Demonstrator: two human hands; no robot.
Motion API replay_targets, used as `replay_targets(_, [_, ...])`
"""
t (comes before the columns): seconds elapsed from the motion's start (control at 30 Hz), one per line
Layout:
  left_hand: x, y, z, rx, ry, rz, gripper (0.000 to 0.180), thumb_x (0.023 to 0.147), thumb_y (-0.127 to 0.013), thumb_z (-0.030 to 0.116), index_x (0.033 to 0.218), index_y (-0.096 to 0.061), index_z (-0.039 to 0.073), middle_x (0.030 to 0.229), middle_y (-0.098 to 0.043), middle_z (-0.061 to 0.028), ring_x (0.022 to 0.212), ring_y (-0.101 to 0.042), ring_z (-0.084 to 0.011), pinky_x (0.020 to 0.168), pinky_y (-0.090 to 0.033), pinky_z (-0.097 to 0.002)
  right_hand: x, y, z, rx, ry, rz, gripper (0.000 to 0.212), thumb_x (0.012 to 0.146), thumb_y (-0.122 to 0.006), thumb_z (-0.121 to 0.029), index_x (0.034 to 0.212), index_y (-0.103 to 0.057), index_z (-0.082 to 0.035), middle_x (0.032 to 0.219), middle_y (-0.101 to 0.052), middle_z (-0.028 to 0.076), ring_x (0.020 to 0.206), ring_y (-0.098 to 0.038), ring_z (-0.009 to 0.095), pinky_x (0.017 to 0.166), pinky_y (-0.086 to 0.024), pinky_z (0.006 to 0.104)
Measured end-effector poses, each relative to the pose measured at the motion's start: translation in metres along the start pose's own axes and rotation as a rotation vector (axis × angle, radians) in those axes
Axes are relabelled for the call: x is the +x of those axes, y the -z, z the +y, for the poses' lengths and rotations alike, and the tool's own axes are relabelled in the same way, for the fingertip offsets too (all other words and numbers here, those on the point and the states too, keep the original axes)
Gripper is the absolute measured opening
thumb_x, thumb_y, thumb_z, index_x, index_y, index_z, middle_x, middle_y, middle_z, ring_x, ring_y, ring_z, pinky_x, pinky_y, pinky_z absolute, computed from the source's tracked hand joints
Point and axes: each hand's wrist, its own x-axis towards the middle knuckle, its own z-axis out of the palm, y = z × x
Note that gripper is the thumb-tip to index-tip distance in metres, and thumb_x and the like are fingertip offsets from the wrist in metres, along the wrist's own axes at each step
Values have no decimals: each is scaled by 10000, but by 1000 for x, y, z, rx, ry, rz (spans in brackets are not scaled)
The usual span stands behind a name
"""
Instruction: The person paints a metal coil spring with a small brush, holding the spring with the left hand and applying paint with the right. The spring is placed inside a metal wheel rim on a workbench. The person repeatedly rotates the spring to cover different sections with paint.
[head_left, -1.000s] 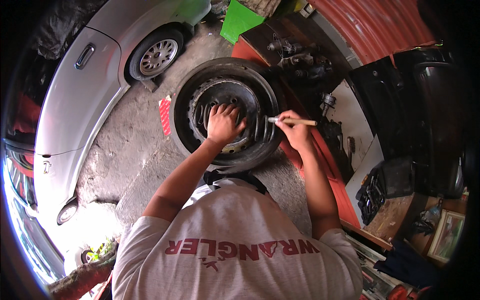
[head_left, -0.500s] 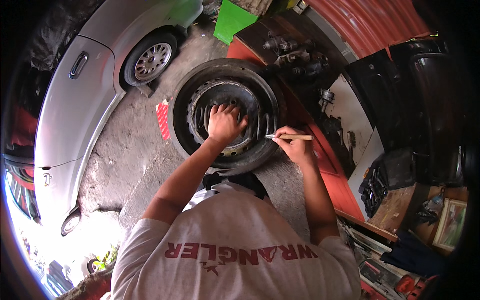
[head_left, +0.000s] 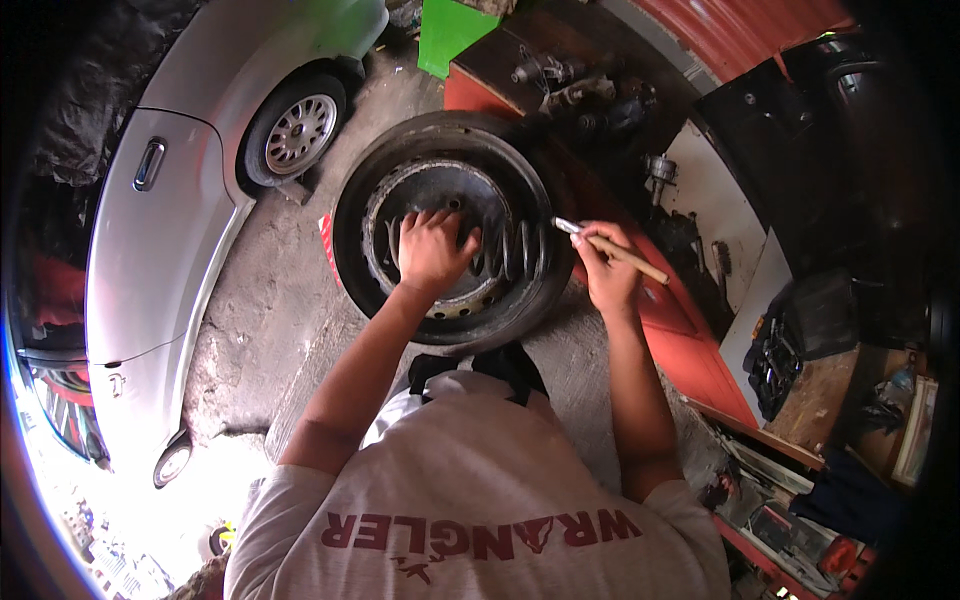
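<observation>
A dark coil spring [head_left: 510, 250] lies sideways across a steel wheel with a black tire [head_left: 352, 190]. My left hand [head_left: 434, 252] is over the left part of the spring, its fingers bent across the coils and holding it; the grip's underside is hidden. At the spring's right end, my right hand [head_left: 608, 266] is closed around a slim wooden-handled tool [head_left: 630, 258]. This tool's silvery tip is close to the last coils, and I cannot tell whether it touches them. The tool's exact kind does not show.
A silver car [head_left: 165, 220] stands along the left, over concrete floor [head_left: 265, 310]. To the right are a red panel [head_left: 690, 360], greasy metal parts [head_left: 600, 100], a black car panel [head_left: 850, 180] and a dark case of tools [head_left: 775, 365]. A green sheet [head_left: 455, 38] is beyond the tire.
My right hand has moved slightly up, and the tool has tilted so its handle points down to the right. My left hand stays on the spring. The view has shifted a little.
</observation>
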Motion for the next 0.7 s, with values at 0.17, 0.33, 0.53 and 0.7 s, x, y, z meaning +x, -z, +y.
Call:
replay_targets(0.17, [1, -3, -3, -14, -1, 1, 427, 908, -616, 444, 1072, -757, 76, 1122, -736, -138, 1129, -646, -326, 1085, -407, -488, 9, -2, -14, -23, 61, -102, 94, 910, -754, -42, 955, -673, -30, 936, -719, 57, 843, -677, 128, 751, -530, 273])
replay_targets(0.33, [0, -6, -3, 9, 5, 27, 442, 909, -614, 443, 1114, -753, 77, 1181, -728, -120, 1164, -632, -312, 1097, -396, -477, 12, -2, -24, -42, -32, -395, 100, 883, -773, -82, 914, -682, -55, 856, -706, 32, 781, -679, 128, 698, -519, 289])
replay_targets(0.53, [1, -7, -1, -3, 8, 33, 443, 903, -616, 447, 1101, -759, 78, 1181, -729, -111, 1161, -633, -294, 1090, -398, -458, 32, -19, -25, -166, 299, -359, 94, 868, -739, -58, 931, -669, -49, 878, -702, 78, 773, -705, 253, 668, -525, 331])
replay_targets(0.7, [-1, -6, -2, -12, 12, 28, 435, 897, -621, 444, 1086, -765, 79, 1169, -733, -110, 1143, -636, -296, 1067, -409, -448, 43, -6, -50, -291, -10, -821, 150, 845, -751, -60, 929, -629, -38, 839, -687, 97, 810, -692, 233, 760, -517, 361])
